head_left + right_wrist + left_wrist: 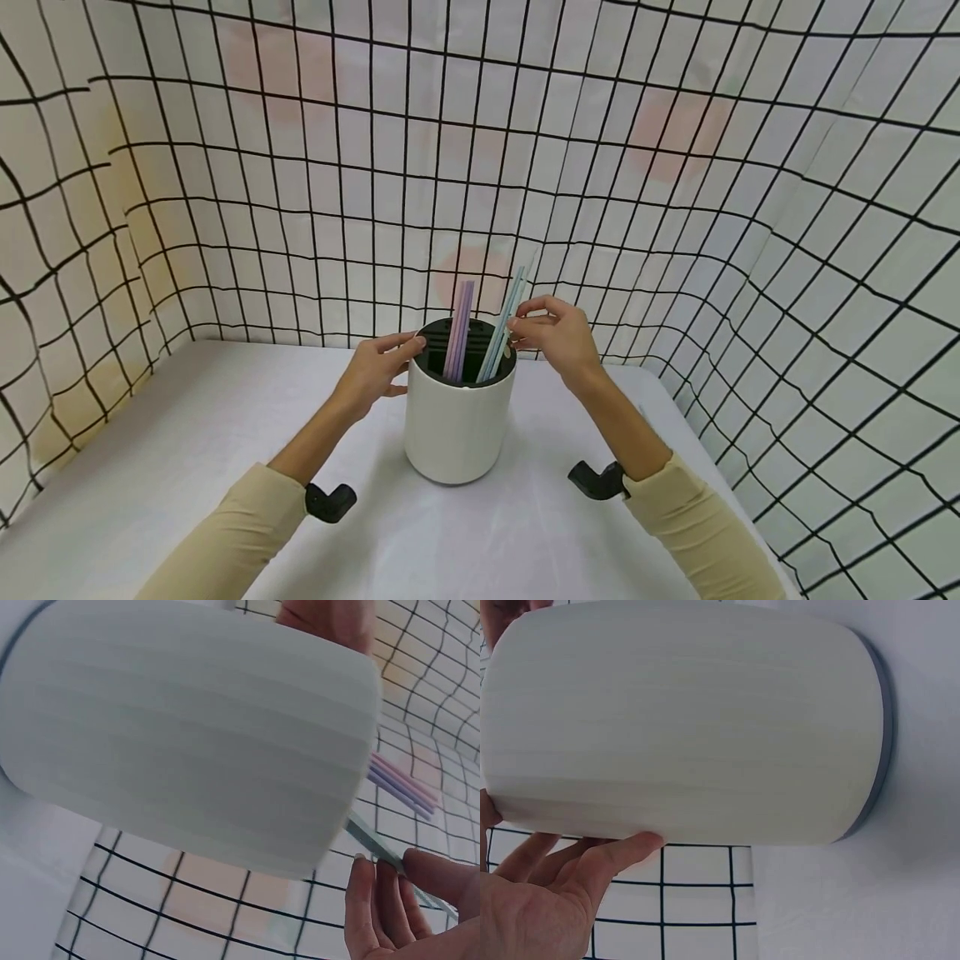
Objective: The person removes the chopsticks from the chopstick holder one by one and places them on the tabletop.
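Observation:
A white cylindrical utensil holder [457, 433] with a black slotted insert [438, 340] stands upright on the table. My left hand [378, 367] grips its left rim, thumb on top and fingers along the outer wall; in the left wrist view the fingers touch the white side. Pink and purple straws [459, 333] stand in the insert near its middle. Light blue straws [498, 333] lean right in the right part. My right hand [553, 333] is at the right rim, and in the right wrist view its thumb and fingers pinch a pale blue-green straw [369, 838].
A white cloth-covered table [225, 417] lies beneath the holder. Black wire grid [371, 208] walls rise behind and at both sides, with pale fabric beyond. Black wrist-camera mounts [330, 503] stick out from both sleeves.

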The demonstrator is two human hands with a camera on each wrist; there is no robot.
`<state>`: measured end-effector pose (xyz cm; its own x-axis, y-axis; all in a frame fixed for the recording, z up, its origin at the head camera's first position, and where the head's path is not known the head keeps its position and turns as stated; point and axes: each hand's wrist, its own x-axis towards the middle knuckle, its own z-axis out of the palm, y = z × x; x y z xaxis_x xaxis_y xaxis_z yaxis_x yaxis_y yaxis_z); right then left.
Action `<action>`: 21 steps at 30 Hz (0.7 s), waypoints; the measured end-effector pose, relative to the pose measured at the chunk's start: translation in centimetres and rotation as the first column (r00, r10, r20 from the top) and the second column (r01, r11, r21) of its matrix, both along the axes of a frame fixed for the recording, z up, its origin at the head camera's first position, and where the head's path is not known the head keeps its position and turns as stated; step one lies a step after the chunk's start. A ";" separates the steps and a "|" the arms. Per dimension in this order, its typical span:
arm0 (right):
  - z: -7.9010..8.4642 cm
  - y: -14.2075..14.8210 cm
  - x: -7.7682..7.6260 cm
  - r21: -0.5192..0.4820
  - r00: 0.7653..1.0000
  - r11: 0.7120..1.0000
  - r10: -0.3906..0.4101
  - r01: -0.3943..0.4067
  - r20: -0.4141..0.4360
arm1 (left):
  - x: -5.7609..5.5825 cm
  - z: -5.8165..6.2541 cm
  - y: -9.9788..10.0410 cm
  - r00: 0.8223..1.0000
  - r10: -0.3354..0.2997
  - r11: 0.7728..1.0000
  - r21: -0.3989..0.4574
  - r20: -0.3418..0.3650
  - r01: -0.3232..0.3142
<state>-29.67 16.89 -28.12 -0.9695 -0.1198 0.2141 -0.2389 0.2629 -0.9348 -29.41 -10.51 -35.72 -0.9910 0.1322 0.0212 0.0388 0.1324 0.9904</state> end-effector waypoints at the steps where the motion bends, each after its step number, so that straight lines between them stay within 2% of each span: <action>1: 0.5 0.1 0.0 -0.005 1.000 1.000 -0.003 0.003 -0.009 | 0.0 0.0 0.0 1.000 0.000 1.000 0.000 -0.001 0.000; 6: 3.1 0.9 -0.1 -0.096 0.998 0.995 0.002 -0.007 -0.058 | 0.0 0.0 0.0 1.000 -0.001 1.000 -0.005 -0.008 0.001; 9: 4.8 1.5 0.1 -0.159 0.997 0.987 -0.015 0.002 -0.079 | 0.0 0.0 0.0 1.000 -0.002 1.000 -0.005 -0.009 0.002; 14: 7.4 2.9 0.4 -0.207 0.994 0.978 -0.059 0.038 -0.096 | 0.1 0.0 0.1 1.000 -0.004 1.000 0.000 -0.008 0.004; 17: 8.2 4.1 0.5 -0.206 0.993 0.977 -0.077 0.056 -0.093 | 0.1 0.0 0.0 1.000 -0.003 1.000 0.000 -0.007 0.003; 21: 8.1 5.8 0.3 -0.138 0.992 0.985 -0.112 0.102 -0.066 | 0.1 0.0 0.0 1.000 -0.003 1.000 0.001 -0.010 0.003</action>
<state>-29.38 22.70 -20.04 -0.9563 0.0185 0.2920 -0.2851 0.1644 -0.9443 -29.33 -10.51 -35.76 -0.9903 0.1352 0.0308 0.0486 0.1310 0.9902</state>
